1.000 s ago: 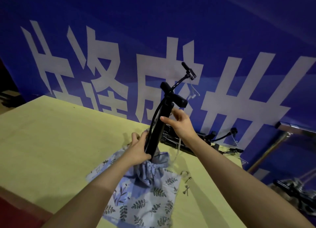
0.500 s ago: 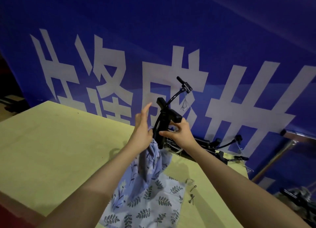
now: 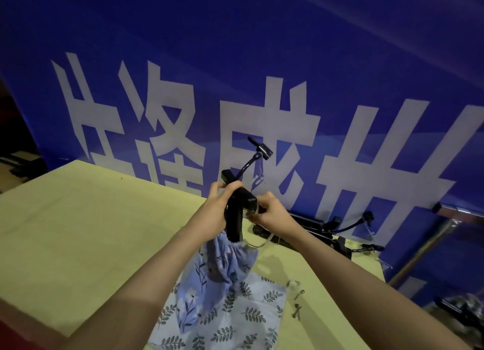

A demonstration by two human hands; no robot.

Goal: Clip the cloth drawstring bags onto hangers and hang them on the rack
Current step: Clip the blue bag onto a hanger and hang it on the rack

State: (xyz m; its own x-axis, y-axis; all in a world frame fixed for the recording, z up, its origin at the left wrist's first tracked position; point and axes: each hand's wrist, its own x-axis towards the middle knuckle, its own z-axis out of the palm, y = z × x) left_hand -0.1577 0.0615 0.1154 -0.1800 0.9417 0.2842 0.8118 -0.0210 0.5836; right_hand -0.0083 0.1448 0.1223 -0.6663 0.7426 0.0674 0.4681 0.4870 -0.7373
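Our left hand (image 3: 216, 208) curled round black plastic clip hanger (image 3: 237, 210), gripping it and gathered top of blue floral cloth drawstring bag (image 3: 222, 271). Our right hand (image 3: 272, 214) at 3 o'clock of hanger, fingers pinching at its clip end. Bag hangs from hanger, lifted above yellow-green table (image 3: 78, 231). Second pale leaf-print cloth bag (image 3: 235, 321) flat on table at 6 o'clock. More black hangers (image 3: 337, 231) lie at 3 o'clock, along blue banner (image 3: 262, 61).

bags (image 3: 225, 268): 2 | hangers (image 3: 237, 213): 3 | hands (image 3: 217, 210): 2
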